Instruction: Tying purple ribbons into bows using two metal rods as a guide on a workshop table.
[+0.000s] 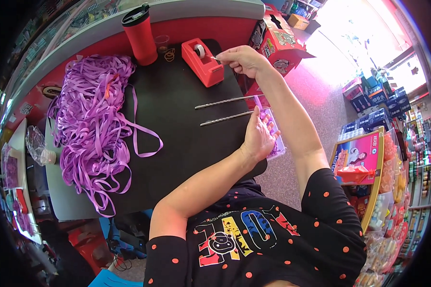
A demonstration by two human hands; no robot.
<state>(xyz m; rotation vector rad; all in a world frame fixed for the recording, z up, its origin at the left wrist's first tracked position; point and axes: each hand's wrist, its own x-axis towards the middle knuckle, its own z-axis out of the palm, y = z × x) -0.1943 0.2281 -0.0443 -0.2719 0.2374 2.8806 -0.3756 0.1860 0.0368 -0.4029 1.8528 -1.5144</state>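
Observation:
At the table's right side, my left hand (259, 136) is closed, with a strip of purple ribbon (257, 101) showing at its thumb. Two thin twisted metal rods (220, 103) stick out over the tabletop just beyond it. Below its fingers is a clear purplish tray (277, 149) with small purple pieces, partly hidden by the hand. My right hand (244, 61) reaches farther out and pinches the end of the tape at the red tape dispenser (203, 64). A white-cored tape roll (199, 51) sits in the dispenser. A big heap of purple ribbon (93, 119) covers the table's left side.
A red tumbler (141, 38) with a black lid, a small clear cup (162, 43) and rubber bands (169, 55) stand at the back of the black table (172, 158). A red carton (280, 43) is beyond the right hand. Stocked shelves and boxes (376, 95) line the right.

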